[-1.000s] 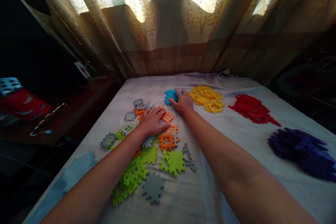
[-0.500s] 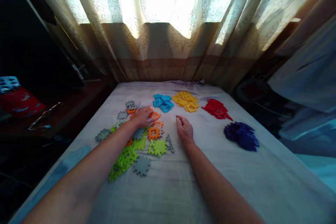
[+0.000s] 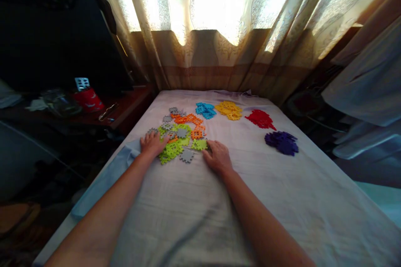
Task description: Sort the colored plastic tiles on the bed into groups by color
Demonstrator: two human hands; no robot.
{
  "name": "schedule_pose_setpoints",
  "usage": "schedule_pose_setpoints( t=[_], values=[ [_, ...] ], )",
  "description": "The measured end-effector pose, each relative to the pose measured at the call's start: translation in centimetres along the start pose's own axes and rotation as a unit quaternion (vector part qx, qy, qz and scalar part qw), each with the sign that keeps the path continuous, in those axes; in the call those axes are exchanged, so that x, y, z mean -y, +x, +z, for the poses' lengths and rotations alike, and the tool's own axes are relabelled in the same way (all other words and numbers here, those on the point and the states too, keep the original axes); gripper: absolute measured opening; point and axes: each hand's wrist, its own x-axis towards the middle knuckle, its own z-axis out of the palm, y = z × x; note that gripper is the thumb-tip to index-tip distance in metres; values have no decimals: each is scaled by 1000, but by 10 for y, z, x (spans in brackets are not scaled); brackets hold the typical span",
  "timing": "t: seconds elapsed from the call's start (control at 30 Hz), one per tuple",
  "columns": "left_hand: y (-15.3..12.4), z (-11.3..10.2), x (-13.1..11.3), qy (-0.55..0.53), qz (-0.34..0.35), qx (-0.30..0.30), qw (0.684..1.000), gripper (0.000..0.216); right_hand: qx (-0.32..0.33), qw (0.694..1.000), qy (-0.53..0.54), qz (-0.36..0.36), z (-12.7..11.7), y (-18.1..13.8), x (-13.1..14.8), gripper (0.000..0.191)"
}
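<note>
A mixed heap of green, orange and grey foam puzzle tiles lies on the pale sheet. My left hand rests flat, fingers spread, on the heap's left edge by a green tile. On the heap's right edge my right hand lies palm down, its fingers touching a green tile. Sorted piles sit behind: blue, yellow, red, purple.
Patterned curtains hang at the far end. A dark side table at the left carries a red container and small items. A blue cloth lies along the left edge. Pale fabric hangs at the right.
The view pulled back. My left hand slid from the orange tiles to the heap's left edge. My right hand left the blue pile and came down at the heap's right edge; the heap looks more bunched.
</note>
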Motion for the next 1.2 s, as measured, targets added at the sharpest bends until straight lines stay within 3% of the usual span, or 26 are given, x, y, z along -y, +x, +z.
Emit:
schedule_pose_setpoints(
  t=[0.23,0.37,0.47,0.67,0.77,0.87,1.0,1.2],
  values=[
    [-30,8,-45,-54,52,15,997,74,-43,998,45,-12,1,-11,-5,36],
    [-23,5,-57,-68,65,-30,995,72,-93,992,83,22,6,-12,-11,38],
    [7,-3,-50,-60,63,-65,994,72,-109,987,118,26,8,-12,-14,40],
    [106,-25,-38,-41,30,-8,999,76,-133,975,175,35,8,-15,-13,37],
    [142,-22,-48,-38,33,11,999,77,-137,970,194,42,6,-16,-12,35],
    [159,-10,-62,-40,41,42,997,76,-133,968,209,52,4,-16,-10,34],
    [152,7,-75,-48,67,58,995,72,-129,966,215,57,3,-16,-10,34],
    [98,15,-90,-65,110,56,990,71,-121,970,204,50,5,-15,-14,35]
  ],
)
